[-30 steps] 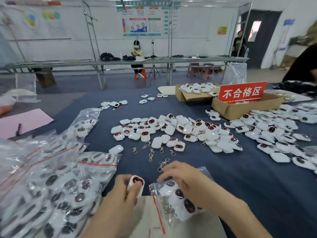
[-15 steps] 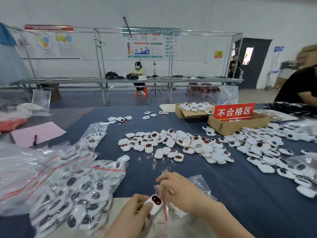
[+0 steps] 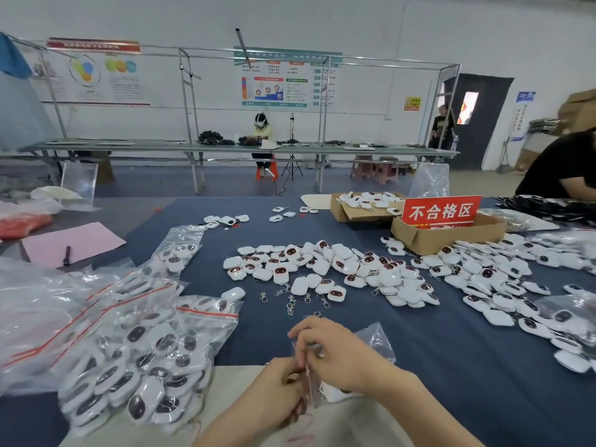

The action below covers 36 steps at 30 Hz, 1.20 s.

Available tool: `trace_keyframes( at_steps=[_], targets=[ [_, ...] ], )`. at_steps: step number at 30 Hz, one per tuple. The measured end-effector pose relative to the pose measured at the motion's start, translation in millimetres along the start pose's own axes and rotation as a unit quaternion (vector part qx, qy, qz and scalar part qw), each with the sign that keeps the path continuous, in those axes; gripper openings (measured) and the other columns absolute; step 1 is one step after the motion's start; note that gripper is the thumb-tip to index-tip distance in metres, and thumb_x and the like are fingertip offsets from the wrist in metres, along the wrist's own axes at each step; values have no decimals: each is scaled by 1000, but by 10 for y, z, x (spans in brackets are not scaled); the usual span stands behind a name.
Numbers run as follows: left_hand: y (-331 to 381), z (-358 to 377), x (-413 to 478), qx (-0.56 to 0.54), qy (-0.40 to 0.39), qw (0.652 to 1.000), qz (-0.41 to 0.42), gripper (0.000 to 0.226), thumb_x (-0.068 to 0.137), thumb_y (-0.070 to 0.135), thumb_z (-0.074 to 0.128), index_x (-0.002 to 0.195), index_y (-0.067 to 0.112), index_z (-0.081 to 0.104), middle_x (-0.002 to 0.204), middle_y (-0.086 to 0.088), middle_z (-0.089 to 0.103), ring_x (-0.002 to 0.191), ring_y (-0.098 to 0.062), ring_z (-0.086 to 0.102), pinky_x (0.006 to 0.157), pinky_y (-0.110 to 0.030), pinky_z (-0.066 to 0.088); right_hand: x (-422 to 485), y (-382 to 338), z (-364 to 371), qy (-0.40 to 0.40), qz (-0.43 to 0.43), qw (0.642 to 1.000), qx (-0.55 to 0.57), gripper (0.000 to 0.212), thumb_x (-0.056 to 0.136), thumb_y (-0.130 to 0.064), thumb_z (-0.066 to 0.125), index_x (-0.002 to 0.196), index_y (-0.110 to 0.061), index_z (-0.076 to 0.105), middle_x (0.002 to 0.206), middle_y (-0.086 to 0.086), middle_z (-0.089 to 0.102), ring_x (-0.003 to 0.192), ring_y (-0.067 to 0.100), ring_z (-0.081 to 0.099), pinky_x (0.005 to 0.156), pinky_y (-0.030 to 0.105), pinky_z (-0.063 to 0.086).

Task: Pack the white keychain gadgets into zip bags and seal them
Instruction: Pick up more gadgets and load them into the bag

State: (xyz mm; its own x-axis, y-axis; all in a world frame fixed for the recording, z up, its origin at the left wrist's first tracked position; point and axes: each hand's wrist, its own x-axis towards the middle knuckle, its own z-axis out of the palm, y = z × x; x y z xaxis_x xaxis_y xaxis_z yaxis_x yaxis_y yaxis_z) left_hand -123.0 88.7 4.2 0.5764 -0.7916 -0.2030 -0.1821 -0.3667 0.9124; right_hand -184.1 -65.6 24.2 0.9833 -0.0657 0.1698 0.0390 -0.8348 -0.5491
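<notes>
Keychain gadgets (image 3: 322, 272) lie heaped on the blue table (image 3: 451, 366) from twelve to three o'clock; filled bags (image 3: 145, 359) crowd eight o'clock. At six, left hand (image 3: 277, 391) and right hand (image 3: 335, 353) pinch the zip bag (image 3: 375, 341) at its mouth, fingers curled, gadgets inside. Loose clasps (image 3: 290, 300) lie just beyond.

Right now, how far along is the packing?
Done: filled zip bags piled at the left. In hand: the left hand and right hand both pinch one zip bag by its mouth, not visibly sealed. Left: loose white gadgets heaped mid-table and at the right.
</notes>
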Motion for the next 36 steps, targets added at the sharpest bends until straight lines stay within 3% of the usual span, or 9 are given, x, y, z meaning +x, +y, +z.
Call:
trace_keyframes(
  at_steps=[4, 6, 11, 13, 16, 20, 25, 31, 36],
  targets=[
    [-139, -110, -59, -115, 13, 993, 7, 40, 97, -11, 37, 104, 8, 72, 60, -9, 65, 39, -16, 50, 40, -21, 36, -44, 103, -63, 63, 46, 988, 130, 48, 96, 0, 44, 85, -39, 69, 110, -20, 67, 91, -2, 62, 83, 21, 51],
    [-208, -151, -48, -222, 81, 972, 21, 41, 98, -15, 36, 105, 4, 72, 81, -13, 75, 38, -17, 49, 39, -21, 37, -53, 205, -141, 111, 94, 975, 171, 47, 101, -6, 45, 92, -44, 69, 99, -21, 70, 78, 5, 64, 72, 23, 56],
    [-316, -182, 159, -370, 204, 905, 47, 31, 100, -13, 42, 100, 0, 71, 87, -15, 70, 51, -19, 56, 44, -27, 47, 61, 502, -267, 203, 160, 932, 254, 42, 100, -7, 48, 96, -43, 70, 103, -29, 69, 97, 13, 65, 70, 17, 56],
    [-333, -178, 285, -377, 215, 899, 60, 36, 100, -11, 44, 95, 8, 75, 89, -11, 68, 60, -16, 58, 48, -27, 49, 148, 607, -283, 234, 176, 920, 261, 38, 100, -7, 49, 98, -39, 70, 101, -28, 70, 101, 1, 64, 86, 21, 55],
    [-368, -173, 491, -225, 264, 934, 91, 36, 103, 4, 50, 96, 29, 75, 94, 3, 70, 69, -16, 61, 64, -33, 53, 278, 758, -288, 263, 205, 899, 282, 36, 100, -9, 48, 100, -38, 68, 99, -25, 72, 101, -1, 63, 96, 31, 50],
    [-308, -202, 791, 65, 298, 939, 162, 30, 101, 14, 53, 107, 43, 63, 109, 24, 60, 99, -6, 57, 84, -24, 43, 445, 966, -296, 281, 245, 863, 342, 27, 101, -13, 50, 100, -35, 67, 108, -10, 69, 93, 8, 65, 76, 26, 52],
    [-260, -278, 1239, 239, 259, 932, 82, 52, 100, 42, 55, 148, 25, 44, 158, -4, 32, 149, -25, 20, 119, -38, 23, 575, 1189, -352, 274, 310, 795, 443, 19, 100, -9, 54, 96, -23, 66, 102, 4, 61, 80, 17, 61, 54, 21, 58],
    [-219, -379, 1750, 349, 216, 910, 56, 86, 86, 78, 43, 158, 35, 23, 169, -7, 11, 155, -29, 4, 124, -45, 5, 647, 1416, -278, 291, 324, 788, 435, 18, 97, -9, 52, 98, -19, 67, 101, 8, 67, 70, 18, 66, 51, 25, 55],
    [-236, -399, 1907, 357, 262, 892, 88, 51, 98, 55, 51, 141, 28, 53, 150, -3, 49, 137, -31, 44, 118, -47, 27, 678, 1468, -221, 285, 319, 815, 390, 21, 99, -12, 48, 96, -23, 66, 100, 5, 67, 69, 13, 65, 49, 22, 52]
  ],
)
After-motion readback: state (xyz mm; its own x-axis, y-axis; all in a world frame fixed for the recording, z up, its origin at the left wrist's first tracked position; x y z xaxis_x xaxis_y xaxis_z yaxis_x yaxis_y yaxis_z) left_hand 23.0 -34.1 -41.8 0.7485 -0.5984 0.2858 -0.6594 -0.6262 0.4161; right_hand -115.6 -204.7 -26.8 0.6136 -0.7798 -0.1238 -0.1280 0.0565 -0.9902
